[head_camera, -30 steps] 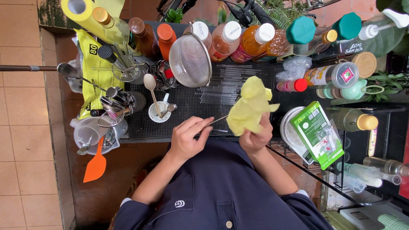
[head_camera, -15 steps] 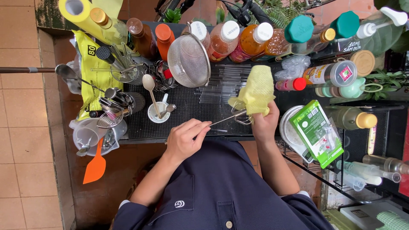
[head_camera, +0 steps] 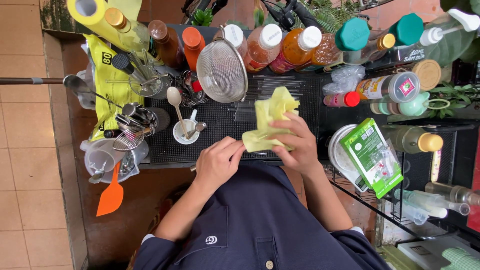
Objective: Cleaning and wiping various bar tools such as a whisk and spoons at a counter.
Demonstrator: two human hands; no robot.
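My right hand [head_camera: 298, 146] grips a crumpled yellow cloth [head_camera: 267, 120] above the black ribbed bar mat [head_camera: 220, 125]. My left hand [head_camera: 217, 162] is closed on a thin metal stick [head_camera: 259, 153], most of which is hidden by my fingers and by the cloth. One end of the stick goes into the cloth's lower edge. The two hands nearly touch, just above my dark blue shirt.
A wire strainer [head_camera: 221, 70] leans behind the cloth, in front of a row of syrup bottles [head_camera: 295, 47]. A white cup with spoons [head_camera: 184, 131], jiggers, an orange spatula [head_camera: 110, 194] and a yellow bag [head_camera: 107, 85] stand left. A green packet [head_camera: 372, 156] lies on lids, right.
My right hand has brought the cloth down and left along the metal stick toward my left hand. The stick, plainly bare before, is now almost fully covered.
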